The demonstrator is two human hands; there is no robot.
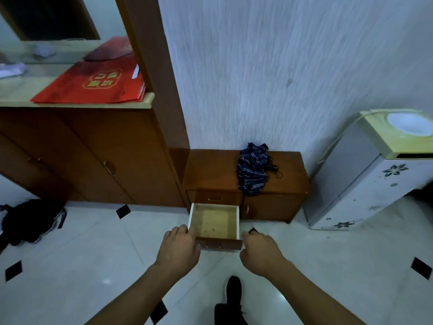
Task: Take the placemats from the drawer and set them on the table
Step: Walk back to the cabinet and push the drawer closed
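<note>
A small wooden drawer (214,222) stands pulled out from a low brown cabinet (210,172) against the wall. Its pale inside shows bare wood with a few specks; no placemat is visible in it. My left hand (179,246) rests at the drawer's front left corner, fingers curled against its side. My right hand (260,248) sits at the front right corner, fingers bent near the drawer front. Whether either hand grips the drawer is unclear.
A dark striped cloth (253,171) hangs over the low cabinet top. A tall brown cupboard (93,156) with a red bag (93,83) on its counter is at left. A white appliance (365,179) stands at right. A black backpack (30,221) lies on the tiled floor.
</note>
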